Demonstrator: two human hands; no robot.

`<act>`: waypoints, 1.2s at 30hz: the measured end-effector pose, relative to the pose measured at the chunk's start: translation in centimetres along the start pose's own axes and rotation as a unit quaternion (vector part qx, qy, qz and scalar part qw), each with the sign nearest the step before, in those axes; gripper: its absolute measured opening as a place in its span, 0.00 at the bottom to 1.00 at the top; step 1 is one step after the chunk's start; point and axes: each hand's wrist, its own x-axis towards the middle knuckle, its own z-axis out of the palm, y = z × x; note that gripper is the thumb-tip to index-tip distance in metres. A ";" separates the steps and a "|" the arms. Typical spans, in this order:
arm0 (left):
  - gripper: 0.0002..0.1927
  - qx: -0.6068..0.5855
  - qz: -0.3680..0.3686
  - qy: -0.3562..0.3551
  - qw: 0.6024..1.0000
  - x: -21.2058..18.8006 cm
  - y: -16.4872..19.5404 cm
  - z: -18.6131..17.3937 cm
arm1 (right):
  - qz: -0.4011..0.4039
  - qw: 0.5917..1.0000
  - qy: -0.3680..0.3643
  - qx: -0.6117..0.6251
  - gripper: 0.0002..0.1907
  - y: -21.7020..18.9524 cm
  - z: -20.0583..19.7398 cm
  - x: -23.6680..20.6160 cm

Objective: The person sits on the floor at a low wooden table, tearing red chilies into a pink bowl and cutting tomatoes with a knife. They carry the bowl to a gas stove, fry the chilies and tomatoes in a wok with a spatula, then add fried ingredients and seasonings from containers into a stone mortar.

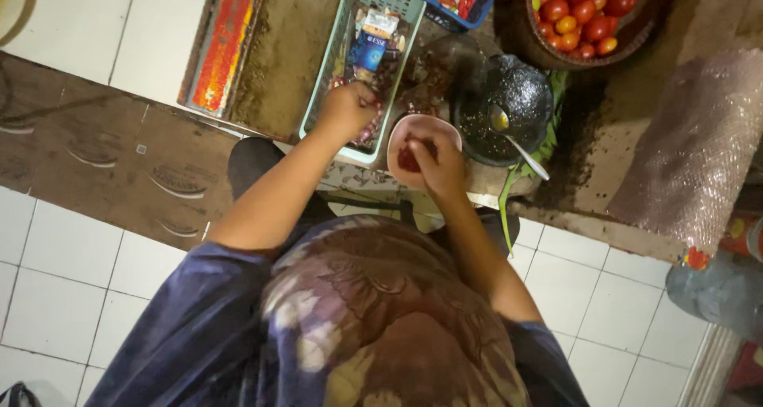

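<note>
While the left hand [347,109] reaches into a pale green plastic basket [334,73] on the counter [286,49], its fingers are curled down among small reddish-purple bulbs, and whether they grip one cannot be told. At the far end of the same basket lie small packets: a blue rectangular sachet [368,51] with a white patch, and a pale one with a yellow band just beyond it. The right hand [439,167] sits at the near rim of a small pink bowl [421,125], fingers pinched narrow on a red piece [408,159] held over the bowl's edge. Just right of the bowl stands a dark stone mortar [509,97] with a metal spoon [517,141] resting in it, handle pointing toward the person. Beyond it, a round woven basket [548,57] holds red and orange tomatoes [580,9], and a blue crate [477,5] beside it holds red chillies. To the left on the counter lies a long flat tray [225,45] with a red and orange surface. A roll of pinkish bubble wrap [691,145] lies at the right.
</note>
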 end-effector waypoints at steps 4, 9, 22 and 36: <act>0.13 -0.085 -0.062 -0.140 0.985 -1.3 2.1 -0.5 | 0.059 0.996 -0.067 0.019 0.13 -2.9 1.0 3.3; 0.16 -0.026 0.153 -0.236 0.959 -0.1 1.8 -0.1 | -0.140 0.971 -0.192 0.017 0.06 -2.5 -1.9 4.4; 0.10 -0.139 0.106 -0.185 0.967 -1.2 1.2 6.9 | 0.149 0.981 -0.101 0.075 0.07 3.7 -3.8 0.0; 0.08 -0.409 -0.144 -0.234 0.870 -1.9 4.0 9.6 | -0.110 0.991 0.068 -0.026 0.04 -2.2 -5.8 -2.5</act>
